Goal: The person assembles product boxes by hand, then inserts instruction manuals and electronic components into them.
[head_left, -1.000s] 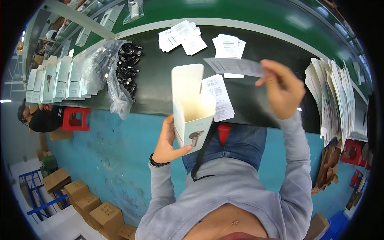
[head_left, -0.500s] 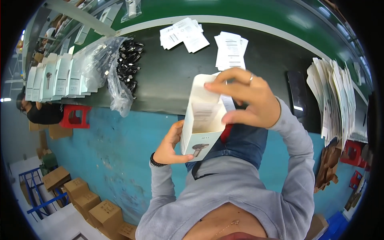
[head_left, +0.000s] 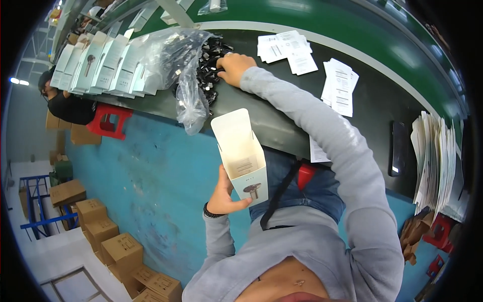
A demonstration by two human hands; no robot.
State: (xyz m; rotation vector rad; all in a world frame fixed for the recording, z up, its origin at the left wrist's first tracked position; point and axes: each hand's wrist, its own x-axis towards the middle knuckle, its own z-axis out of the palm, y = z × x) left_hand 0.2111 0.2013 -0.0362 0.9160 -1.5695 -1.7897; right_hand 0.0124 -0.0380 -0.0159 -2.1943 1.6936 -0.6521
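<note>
My left hand (head_left: 225,195) grips a pale blue-and-white cardboard carton (head_left: 249,185) from its lower left side. The carton's top flap stands up, its mouth faces me, and a folded printed leaflet (head_left: 245,165) shows inside. On the front is a picture of a dark handled device. My right arm stretches across the table, and my right hand (head_left: 236,69) is at the edge of a heap of short black cables (head_left: 210,75) with metal plugs. Its thumb and forefinger are apart at the cables; the other fingertips are partly hidden, and no cable is visibly lifted.
A clear plastic bag (head_left: 168,53) lies against the heap, with a row of upright cartons (head_left: 113,65) at its left. Printed leaflets (head_left: 291,49) and another leaflet stack (head_left: 340,86) lie far back. At right are a black phone (head_left: 398,148) and flattened cartons (head_left: 433,158).
My right hand has left the carton and reached far left to the cables. The leaflet sits lower inside the carton, still in my left hand. The view has shifted and turned.
</note>
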